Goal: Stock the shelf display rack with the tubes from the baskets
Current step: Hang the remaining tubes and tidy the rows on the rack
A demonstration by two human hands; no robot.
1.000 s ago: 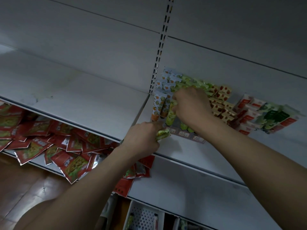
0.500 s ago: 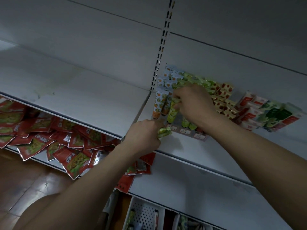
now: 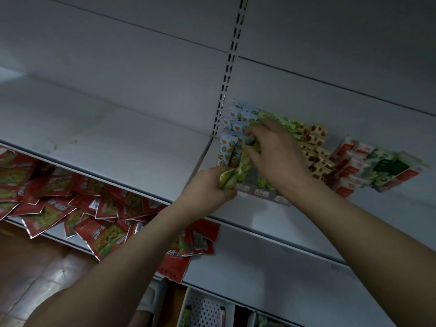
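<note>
Here, left hand [image 3: 210, 185] fingers curled round a bunch of green tubes [image 3: 230, 177] beside the display rack [image 3: 264, 191] on the shelf [image 3: 247, 208]; right hand [image 3: 276, 152] fingers pinching one green tube [image 3: 253, 143] at the rack's rows

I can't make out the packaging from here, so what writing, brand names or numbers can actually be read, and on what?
Red snack packets: large white characters, blurred, not legible.
Price tags on the display rack: print too small to read.
Blue tubes, green tubes gripped by the left hand, red-and-white tubes: only pictures and colour patches show; no readable words.
The right hand covers other tubes.
</note>
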